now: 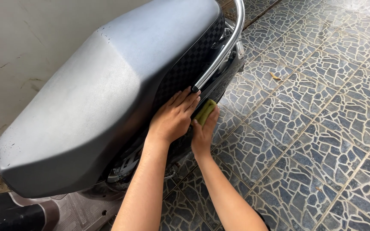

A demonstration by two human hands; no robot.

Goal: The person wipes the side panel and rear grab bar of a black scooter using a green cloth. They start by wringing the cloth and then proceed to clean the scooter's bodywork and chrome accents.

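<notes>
Yellow-green sponge (205, 111) under right-hand fingers (211, 121)

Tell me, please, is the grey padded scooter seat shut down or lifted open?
Shut: the grey padded scooter seat lies flat on the body, no gap shows, and the left hand rests against its checkered side.

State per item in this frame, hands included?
left hand: flat, fingers spread, pressed on the seat's checkered side
right hand: gripping the sponge
sponge: yellow-green, pressed to the scooter body below the seat
scooter seat: closed, grey top dull
chrome grab rail: untouched
tiled floor: small leaf lying on it
</notes>
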